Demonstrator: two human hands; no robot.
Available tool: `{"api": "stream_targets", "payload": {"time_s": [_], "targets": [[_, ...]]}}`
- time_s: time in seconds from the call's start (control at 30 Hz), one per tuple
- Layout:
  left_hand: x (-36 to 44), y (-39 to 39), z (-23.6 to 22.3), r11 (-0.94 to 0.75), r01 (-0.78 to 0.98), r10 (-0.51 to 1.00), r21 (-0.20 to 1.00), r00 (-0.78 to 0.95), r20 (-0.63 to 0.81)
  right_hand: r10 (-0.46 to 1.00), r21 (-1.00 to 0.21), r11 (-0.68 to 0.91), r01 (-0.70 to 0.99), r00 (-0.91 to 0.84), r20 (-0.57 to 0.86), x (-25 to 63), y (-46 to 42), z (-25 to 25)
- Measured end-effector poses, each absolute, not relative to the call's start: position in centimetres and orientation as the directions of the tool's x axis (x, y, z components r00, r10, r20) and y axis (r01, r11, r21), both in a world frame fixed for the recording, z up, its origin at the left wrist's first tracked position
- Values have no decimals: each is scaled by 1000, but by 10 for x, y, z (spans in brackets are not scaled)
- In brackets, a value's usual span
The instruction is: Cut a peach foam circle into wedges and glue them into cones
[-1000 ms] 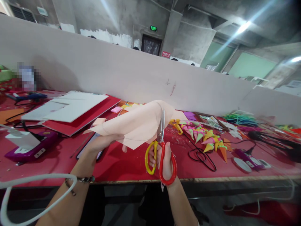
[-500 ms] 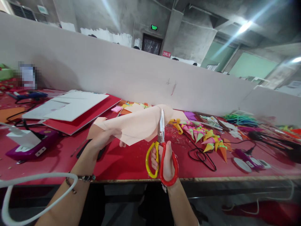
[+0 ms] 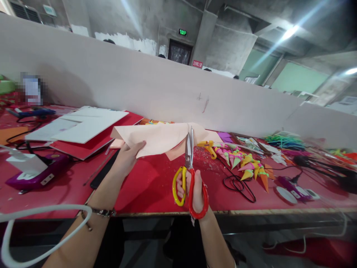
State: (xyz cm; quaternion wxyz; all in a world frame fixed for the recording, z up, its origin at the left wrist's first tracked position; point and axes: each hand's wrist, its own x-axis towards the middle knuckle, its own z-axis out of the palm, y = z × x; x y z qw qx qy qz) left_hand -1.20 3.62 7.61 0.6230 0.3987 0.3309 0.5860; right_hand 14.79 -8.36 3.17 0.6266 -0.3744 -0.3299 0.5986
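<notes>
My left hand (image 3: 130,154) pinches the near left edge of a pale peach sheet (image 3: 158,139), thumb on top and fingers beneath. A curved pencil line shows on the sheet. My right hand (image 3: 197,190) is closed round the handles of a pair of scissors (image 3: 189,160), one loop yellow and one red. Their blades point away from me, slightly parted, and meet the right part of the sheet. A separate-looking peach flap (image 3: 175,152) hangs below the sheet beside the blades; whether it is joined is hidden.
On the red table (image 3: 156,190) a yellow glue gun (image 3: 208,146) lies right of the scissors, beside several small colored cones (image 3: 247,163). White boards (image 3: 92,126), a dark phone (image 3: 107,169) and a purple power strip (image 3: 39,175) are at left. A pale partition (image 3: 156,85) stands behind.
My left hand has shifted up and regripped the sheet, its thumb now on top. The sheet's left part has swung up and away. The scissors have barely moved; a flap now hangs beside them.
</notes>
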Motion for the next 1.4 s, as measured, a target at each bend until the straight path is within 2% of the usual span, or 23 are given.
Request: {"api": "stream_targets", "payload": {"time_s": [0.13, 0.27, 0.43, 0.7, 1.1, 1.4], "targets": [[-14, 34, 78, -100, -456, 979, 884, 112, 168, 999, -846, 29, -533, 39, 10, 148, -83, 32], [-15, 34, 76, -129, -429, 978, 894, 93, 186, 1000, -834, 27, -551, 20, 19, 149, -84, 34], [-13, 34, 71, -141, -379, 974, 914, 112, 197, 997, -820, 40, -571, 76, -5, 149, -83, 37], [-21, 41, 64, -198, -318, 964, 927, 109, 243, 992, -844, 10, -536, 112, -60, 147, -87, 39], [-36, 48, 63, -140, -388, 972, 911, 123, 201, 994, -907, -25, -421, 86, -67, 156, -90, 37], [-44, 48, 64, -88, -288, 984, 954, 125, 129, 1000, -859, -27, -512, -8, -27, 160, -86, 31]]}}
